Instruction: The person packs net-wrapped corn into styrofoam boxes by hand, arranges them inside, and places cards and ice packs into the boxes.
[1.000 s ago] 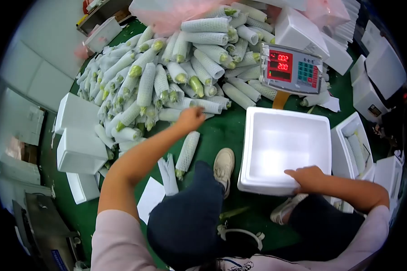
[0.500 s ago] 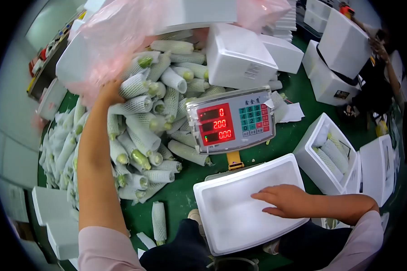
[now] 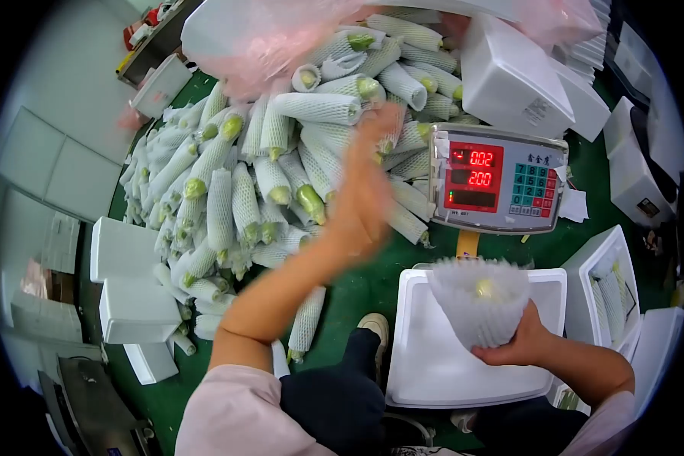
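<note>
My right hand [image 3: 520, 338] is wrapped round a vegetable in a white foam net [image 3: 479, 304], its open end facing up with a pale green tip inside. It is held over a white foam box [image 3: 425, 372], which stands in front of a scale display [image 3: 498, 178] with red digits. My left hand [image 3: 365, 182] is raised between the display and a big heap of net-wrapped green vegetables [image 3: 220, 205]. It is smeared by motion, so its fingers are unclear.
Pink plastic film [image 3: 273, 53] lies over the back of the heap. White foam boxes stand at the left [image 3: 137, 304] and back right [image 3: 517, 76]. Another foam box [image 3: 600, 281] at the right holds wrapped vegetables. A shelf [image 3: 159, 45] is at the back left.
My left hand has come away from the back of the heap towards the display. My right hand, earlier empty over the box, now holds a net-wrapped vegetable. The view has shifted.
</note>
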A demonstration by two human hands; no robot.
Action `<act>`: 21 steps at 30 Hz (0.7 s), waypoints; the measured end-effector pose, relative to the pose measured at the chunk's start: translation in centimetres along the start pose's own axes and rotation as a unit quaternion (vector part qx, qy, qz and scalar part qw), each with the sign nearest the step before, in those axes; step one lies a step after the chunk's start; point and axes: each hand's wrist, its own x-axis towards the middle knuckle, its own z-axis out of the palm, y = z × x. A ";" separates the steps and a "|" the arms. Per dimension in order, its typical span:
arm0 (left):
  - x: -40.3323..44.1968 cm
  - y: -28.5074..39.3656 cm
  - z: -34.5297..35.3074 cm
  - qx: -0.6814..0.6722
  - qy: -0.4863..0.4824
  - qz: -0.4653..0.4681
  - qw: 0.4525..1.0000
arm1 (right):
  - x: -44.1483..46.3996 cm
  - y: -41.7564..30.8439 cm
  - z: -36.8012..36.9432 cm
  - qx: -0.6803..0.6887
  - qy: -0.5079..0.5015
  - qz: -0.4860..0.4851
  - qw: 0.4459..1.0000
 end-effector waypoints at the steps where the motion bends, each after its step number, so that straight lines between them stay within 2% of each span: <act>1: 2.4 -3.4 -3.4 -0.012 0.014 -0.057 0.998 | -0.3 0.8 -0.7 -0.060 -0.054 0.021 0.997; 2: 4.4 -8.2 -5.7 0.267 -0.037 -0.017 0.963 | -0.5 1.9 -1.7 -0.122 -0.108 0.044 0.986; 3: 4.9 -12.8 -7.0 0.495 -0.120 -0.042 0.860 | -0.8 2.9 -2.2 -0.181 -0.162 0.070 0.968; 4: 5.3 -19.9 -8.8 0.529 -0.188 -0.023 0.827 | -1.0 4.1 -2.3 -0.251 -0.197 0.089 0.944; 5: 6.4 -22.5 -9.8 0.533 -0.273 -0.039 0.800 | -1.3 5.6 -2.0 -0.314 -0.231 0.109 0.914; 6: 7.0 -22.3 -9.8 0.493 -0.245 -0.033 0.834 | -1.5 7.1 -1.3 -0.373 -0.267 0.125 0.880; 9: 8.0 -23.0 -9.8 0.463 -0.176 0.054 0.867 | -1.6 10.2 1.1 -0.426 -0.269 0.064 0.861; 11: 7.0 -20.7 -10.0 0.433 -0.088 -0.006 0.897 | -2.2 12.6 2.0 -0.477 -0.236 0.049 0.845; 12: 6.1 -19.4 -9.8 0.412 -0.048 -0.035 0.909 | -2.8 13.2 1.7 -0.493 -0.234 0.050 0.837; 14: 3.6 -17.8 -10.0 0.206 0.107 0.046 0.971 | -3.1 13.3 0.7 -0.514 -0.231 0.072 0.823; 15: 1.8 -15.2 -10.2 0.103 0.090 -0.096 0.986 | -3.5 13.3 0.3 -0.491 -0.205 0.077 0.843; 16: -0.3 -11.4 -10.1 0.002 0.067 -0.249 0.966 | -4.0 13.4 -0.1 -0.467 -0.184 0.088 0.860; 18: -3.5 -3.6 -6.6 -0.285 0.083 -0.287 0.911 | -3.8 11.3 -0.8 -0.453 -0.158 0.077 0.874; 20: -6.3 1.9 -3.7 -0.356 -0.062 -0.289 0.887 | -4.1 12.6 -1.4 -0.506 -0.099 0.019 0.857; 21: -7.7 4.1 -2.2 -0.384 -0.105 -0.327 0.857 | -4.1 13.5 -1.5 -0.531 -0.067 -0.017 0.844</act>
